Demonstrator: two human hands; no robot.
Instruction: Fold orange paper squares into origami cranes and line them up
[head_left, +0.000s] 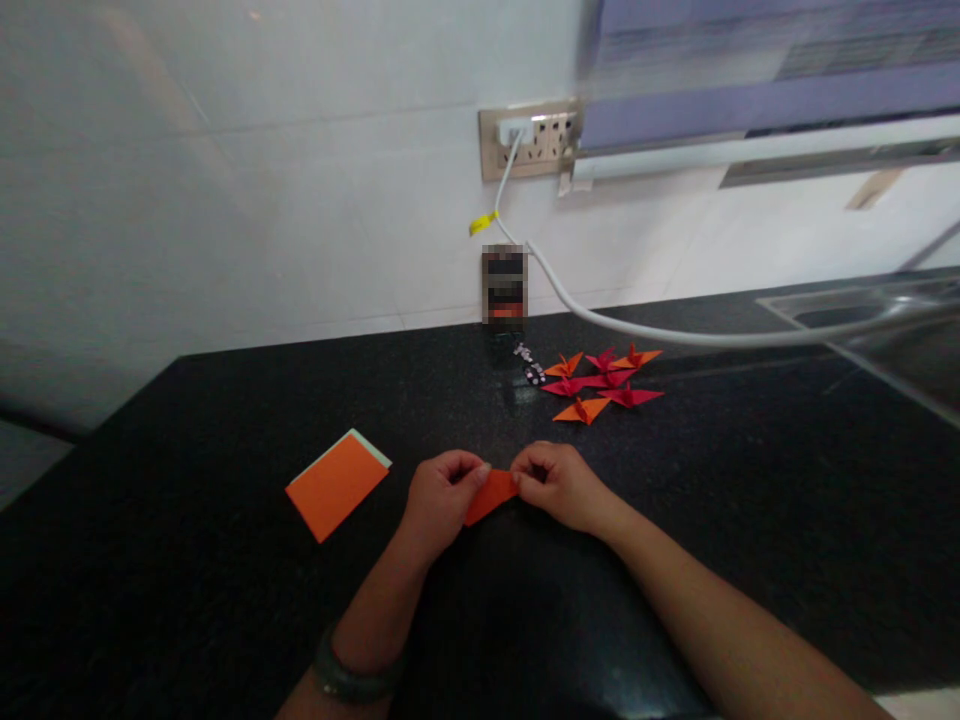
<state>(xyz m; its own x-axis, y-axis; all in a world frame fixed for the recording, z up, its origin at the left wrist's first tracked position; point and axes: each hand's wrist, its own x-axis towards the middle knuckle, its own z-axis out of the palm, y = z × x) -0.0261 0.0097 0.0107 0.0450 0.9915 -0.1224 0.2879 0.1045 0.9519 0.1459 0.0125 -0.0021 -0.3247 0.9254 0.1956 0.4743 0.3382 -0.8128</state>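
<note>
A small folded piece of orange paper (493, 494) is held between my two hands, low over the black countertop. My left hand (446, 497) pinches its left side with thumb and fingers. At its right edge, my right hand (553, 485) grips it between thumb and curled fingers. To the left lies a stack of orange paper (337, 490), with a pale green edge showing beneath the top sheet. Several red and orange folded paper cranes (582, 411) sit in a cluster beyond my right hand.
A phone-like object (505, 285), blurred out, leans against the wall with a beaded strap (533, 374) before it. A white cable (652, 332) runs from the wall socket (529, 140) across toward the sink (900, 340) at right. The black countertop (187, 560) spreads around my hands.
</note>
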